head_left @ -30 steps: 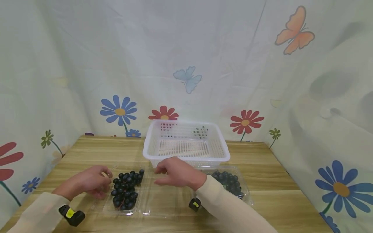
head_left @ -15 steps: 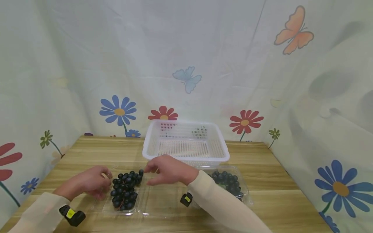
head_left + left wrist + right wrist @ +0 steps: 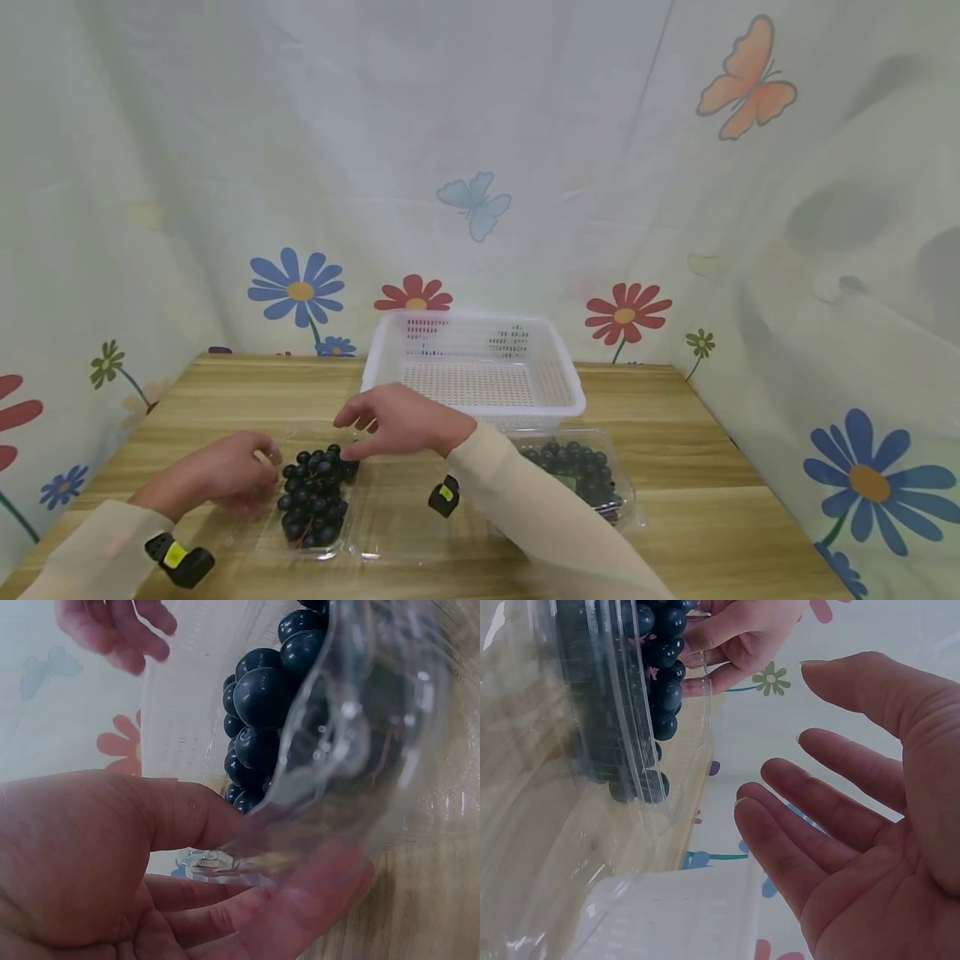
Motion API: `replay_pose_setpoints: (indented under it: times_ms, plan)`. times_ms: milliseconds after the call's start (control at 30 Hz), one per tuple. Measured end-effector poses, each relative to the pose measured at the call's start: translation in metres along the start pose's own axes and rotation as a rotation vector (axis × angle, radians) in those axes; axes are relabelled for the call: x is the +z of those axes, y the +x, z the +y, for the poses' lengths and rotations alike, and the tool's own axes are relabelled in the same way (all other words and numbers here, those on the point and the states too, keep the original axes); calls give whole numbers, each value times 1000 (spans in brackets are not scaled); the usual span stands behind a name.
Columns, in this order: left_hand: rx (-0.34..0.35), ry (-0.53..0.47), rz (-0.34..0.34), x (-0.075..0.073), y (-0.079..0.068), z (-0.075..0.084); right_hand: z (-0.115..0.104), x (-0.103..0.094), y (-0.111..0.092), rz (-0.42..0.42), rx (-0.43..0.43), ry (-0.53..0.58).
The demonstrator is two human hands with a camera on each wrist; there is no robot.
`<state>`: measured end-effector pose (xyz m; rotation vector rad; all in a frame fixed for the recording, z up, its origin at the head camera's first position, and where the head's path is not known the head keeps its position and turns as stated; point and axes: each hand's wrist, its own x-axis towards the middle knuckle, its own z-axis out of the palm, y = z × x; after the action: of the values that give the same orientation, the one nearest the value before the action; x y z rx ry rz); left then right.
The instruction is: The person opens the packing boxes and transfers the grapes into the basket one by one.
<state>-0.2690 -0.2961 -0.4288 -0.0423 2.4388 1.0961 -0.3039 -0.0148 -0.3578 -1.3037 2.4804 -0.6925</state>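
Dark grapes (image 3: pixel 315 496) lie bunched in a clear plastic clamshell box (image 3: pixel 352 750) at the left of the table, its lid (image 3: pixel 397 529) folded out to the right. My left hand (image 3: pixel 238 473) grips the box's left side, thumb (image 3: pixel 195 814) at the rim and fingers seen through the plastic. Over the far right part of the grapes hovers my right hand (image 3: pixel 405 421), holding nothing. Its fingers (image 3: pixel 832 802) are loosely extended and apart from the fruit in the right wrist view.
Behind the hands stands a white perforated plastic basket (image 3: pixel 480 410). A second clear box (image 3: pixel 618 467) with dark grapes sits at the right, partly hidden by my right sleeve (image 3: pixel 547 508). A flowered curtain (image 3: pixel 480 125) surrounds the wooden table (image 3: pixel 712 500).
My right hand has moved left, from beside the grapes to above their far right part. My left hand keeps its grip on the box. The view has shifted slightly.
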Motion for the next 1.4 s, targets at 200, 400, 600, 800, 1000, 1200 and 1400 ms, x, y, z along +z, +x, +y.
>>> replay_pose_setpoints:
  times_ms: [200,400,600,800,1000,1200,1400]
  plan:
    - [-32,-6,-10,-1,3,-1,-2,0,12,-9,16,8]
    - [-2,-25,-13,-1,3,-4,-2,4,25,-25,1,-54]
    - [-11,-35,-14,-2,1,-5,-3,10,39,-50,33,-89]
    - [0,-35,-26,-3,0,-3,-6,18,50,-102,37,-134]
    - [-5,-36,-23,-3,0,-2,-7,33,60,-144,45,-243]
    - [-13,-42,-32,-4,2,-4,-5,46,67,-184,101,-264]
    - [-13,-40,-28,-3,2,-5,-8,48,69,-206,125,-270]
